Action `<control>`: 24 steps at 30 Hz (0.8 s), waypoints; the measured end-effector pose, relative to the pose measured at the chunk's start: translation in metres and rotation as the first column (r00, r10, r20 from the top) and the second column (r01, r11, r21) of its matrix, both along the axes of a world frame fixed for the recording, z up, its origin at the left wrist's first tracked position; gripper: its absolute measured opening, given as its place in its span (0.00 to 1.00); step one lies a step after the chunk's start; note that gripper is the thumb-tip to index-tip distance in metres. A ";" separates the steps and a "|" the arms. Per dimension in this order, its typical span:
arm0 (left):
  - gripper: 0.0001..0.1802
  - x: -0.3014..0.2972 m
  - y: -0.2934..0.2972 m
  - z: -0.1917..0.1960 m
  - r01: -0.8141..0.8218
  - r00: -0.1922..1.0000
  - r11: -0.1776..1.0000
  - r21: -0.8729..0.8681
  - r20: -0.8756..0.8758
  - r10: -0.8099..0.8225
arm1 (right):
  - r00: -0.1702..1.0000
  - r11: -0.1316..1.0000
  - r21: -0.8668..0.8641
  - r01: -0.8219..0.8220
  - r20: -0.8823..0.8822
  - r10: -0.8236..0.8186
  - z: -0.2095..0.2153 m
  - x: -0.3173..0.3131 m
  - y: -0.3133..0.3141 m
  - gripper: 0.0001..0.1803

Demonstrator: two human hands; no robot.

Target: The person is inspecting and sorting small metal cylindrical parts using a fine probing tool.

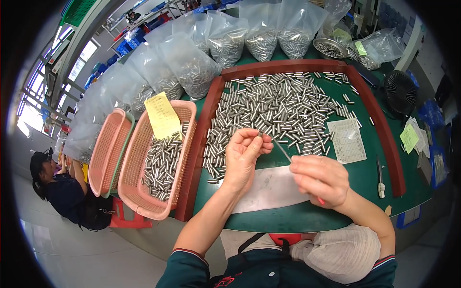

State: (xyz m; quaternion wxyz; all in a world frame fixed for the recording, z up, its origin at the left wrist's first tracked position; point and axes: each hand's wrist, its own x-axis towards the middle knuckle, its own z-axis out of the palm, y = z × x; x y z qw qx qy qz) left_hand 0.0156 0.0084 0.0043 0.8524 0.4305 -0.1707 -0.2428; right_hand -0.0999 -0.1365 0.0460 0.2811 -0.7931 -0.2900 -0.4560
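Steel pins cover the far part of the green work table [370,158], fenced by a red-brown frame [384,125]. The left hand [242,156] pinches one small metal pin [260,134] between thumb and fingertips, other fingers curled. The right hand [321,180] closes around a thin pick [283,150], its tip touching that pin. At left, a pink basket [139,192] holds more pins under a yellow note [162,115]; clear bags [192,65] of pins line the far edge.

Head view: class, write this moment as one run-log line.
left hand: pinches small metal tube | right hand: holds thin rod at tube | tray: loose tubes
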 end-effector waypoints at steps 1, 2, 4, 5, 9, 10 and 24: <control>0.06 0.000 0.001 0.000 0.041 0.999 0.999 0.035 -0.026 -0.040 | 1.000 0.998 0.064 0.030 -0.003 -0.029 0.002 -0.001 -0.002 0.11; 0.06 0.000 0.001 0.000 0.084 0.995 0.994 0.069 -0.056 -0.080 | 0.998 0.994 0.099 0.053 -0.042 -0.049 0.002 -0.002 -0.004 0.11; 0.07 -0.001 0.000 0.001 0.138 0.989 0.981 0.139 -0.072 -0.129 | 0.996 0.967 0.244 0.070 -0.064 -0.056 -0.002 0.000 -0.006 0.08; 0.07 -0.002 0.001 0.001 0.165 0.985 0.971 0.171 -0.078 -0.154 | 0.994 0.942 0.323 0.087 -0.098 -0.058 -0.004 -0.001 -0.006 0.05; 0.07 -0.002 0.000 0.001 0.224 0.974 0.939 0.260 -0.074 -0.212 | 0.981 0.806 0.572 0.153 -0.190 -0.052 -0.011 0.000 -0.009 0.03; 0.07 -0.002 0.000 0.000 0.238 0.971 0.935 0.263 -0.076 -0.226 | 0.975 0.775 0.608 0.175 -0.214 -0.052 -0.012 0.001 -0.011 0.03; 0.06 -0.003 0.000 0.000 0.259 0.966 0.908 0.328 -0.093 -0.242 | 0.946 0.573 0.802 0.168 -0.295 0.135 -0.015 0.002 -0.010 0.07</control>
